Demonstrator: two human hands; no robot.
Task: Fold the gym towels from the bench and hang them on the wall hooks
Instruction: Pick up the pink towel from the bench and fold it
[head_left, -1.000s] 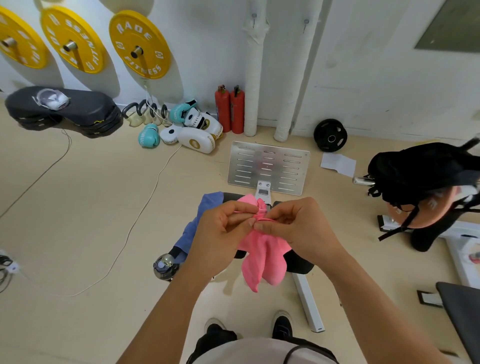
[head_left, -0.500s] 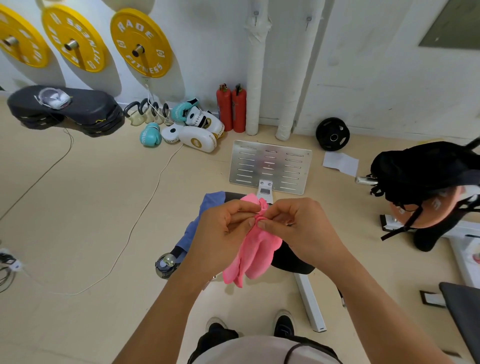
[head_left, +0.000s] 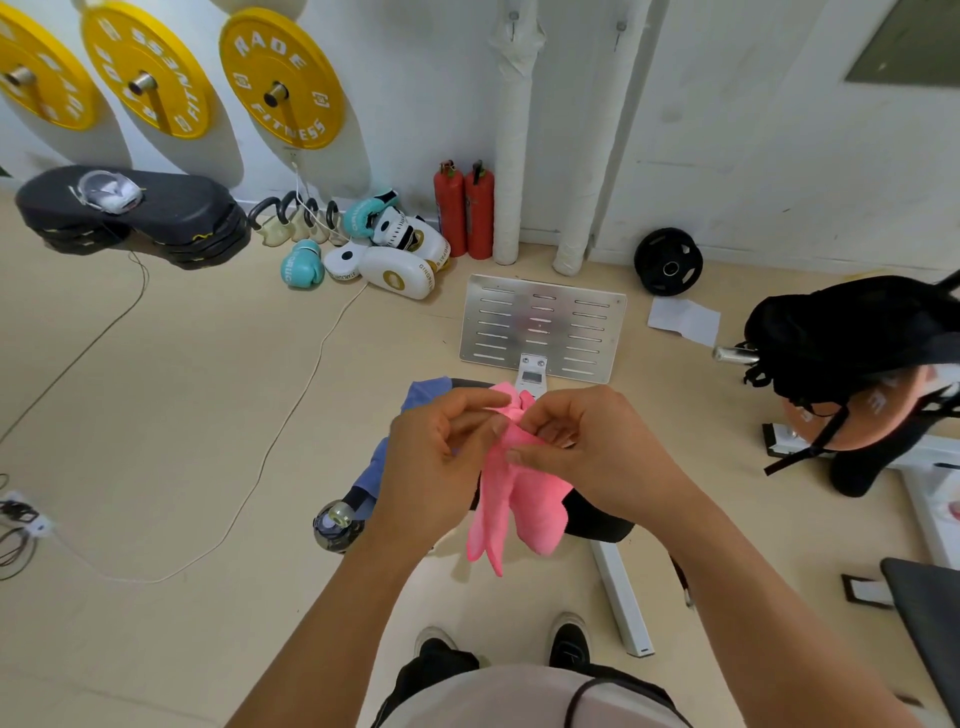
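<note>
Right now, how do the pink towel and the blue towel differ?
The pink towel is held in the air, pinched at its top by the left hand and right hand, hanging bunched. The blue towel lies untouched on the bench, draped over its left edge. Both are unfolded.

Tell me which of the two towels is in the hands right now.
The pink towel, pinched at its top by both hands and hanging free; the blue towel lies draped on the bench behind.

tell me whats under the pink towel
Under the pink towel, held up by the left hand and right hand, sits the black bench with a blue towel draped on it. The bench top behind towel and hands is hidden.
</note>
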